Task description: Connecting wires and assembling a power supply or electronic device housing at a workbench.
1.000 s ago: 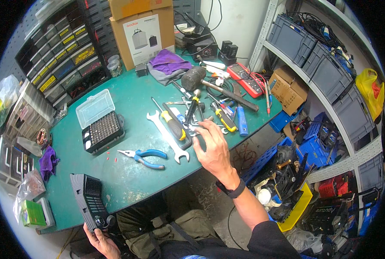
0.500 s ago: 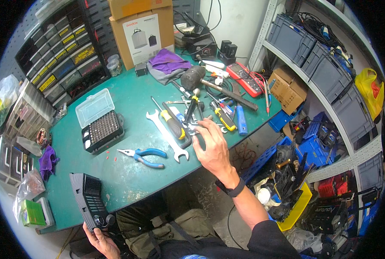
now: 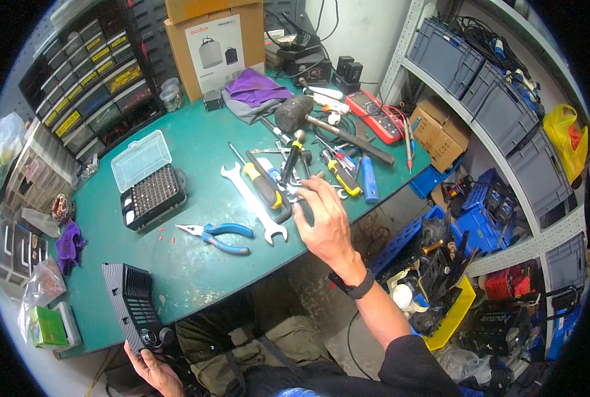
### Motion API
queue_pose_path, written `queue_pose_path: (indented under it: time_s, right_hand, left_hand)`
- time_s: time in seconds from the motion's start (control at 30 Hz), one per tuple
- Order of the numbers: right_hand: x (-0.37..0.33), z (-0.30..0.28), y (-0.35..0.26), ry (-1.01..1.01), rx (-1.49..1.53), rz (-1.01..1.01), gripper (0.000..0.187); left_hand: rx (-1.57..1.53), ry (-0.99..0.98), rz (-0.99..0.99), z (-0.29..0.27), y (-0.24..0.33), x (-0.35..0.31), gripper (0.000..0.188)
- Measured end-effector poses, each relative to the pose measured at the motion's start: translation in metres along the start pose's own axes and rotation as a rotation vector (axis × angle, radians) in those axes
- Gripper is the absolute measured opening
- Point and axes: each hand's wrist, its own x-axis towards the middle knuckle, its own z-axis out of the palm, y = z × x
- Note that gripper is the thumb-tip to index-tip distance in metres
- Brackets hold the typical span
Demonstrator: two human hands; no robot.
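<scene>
My left hand grips the lower end of a black, boxy device with a ribbed side, slotted vents and round knobs, tilted over the bench's near left edge. My right hand reaches over a pile of tools, its fingers curved and thumb apart. Close to its fingertips lie a small silver metal piece, which I cannot make out fully, and a yellow-and-black screwdriver. A large open-end wrench lies left of them, then blue-handled pliers. Beyond the fingers is a small hammer with a black-and-yellow handle.
An open bit case stands left of the pliers on the green bench. Farther back are a rubber mallet, a red multimeter and a purple cloth. Shelves with grey bins rise at the right.
The whole view has shifted slightly, moving the bench items a little left and up. Both hands keep nearly the same places, and the black device has tilted or moved slightly left.
</scene>
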Motion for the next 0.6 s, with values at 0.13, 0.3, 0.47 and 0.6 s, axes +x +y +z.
queue_pose_path:
  time_s: [0.13, 0.3, 0.47, 0.6]
  right_hand:
    - [0.002, 0.001, -0.002, 0.004, -0.001, -0.015, 0.030]
    - [0.000, 0.000, 0.001, 0.011, -0.013, -0.013, 0.029]
    - [0.002, 0.003, -0.001, 0.017, -0.008, -0.031, 0.028]
    - [0.001, 0.001, 0.000, 0.023, -0.020, -0.031, 0.028]
  left_hand:
    - [-0.005, 0.242, 0.120, 0.045, 0.024, -0.004, 0.058]
    - [0.119, 0.174, 0.000, 0.021, 0.015, -0.002, 0.057]
    - [0.056, 0.236, 0.085, 0.033, 0.018, -0.003, 0.057]
    - [-0.046, 0.221, -0.014, 0.024, 0.005, -0.006, 0.056]
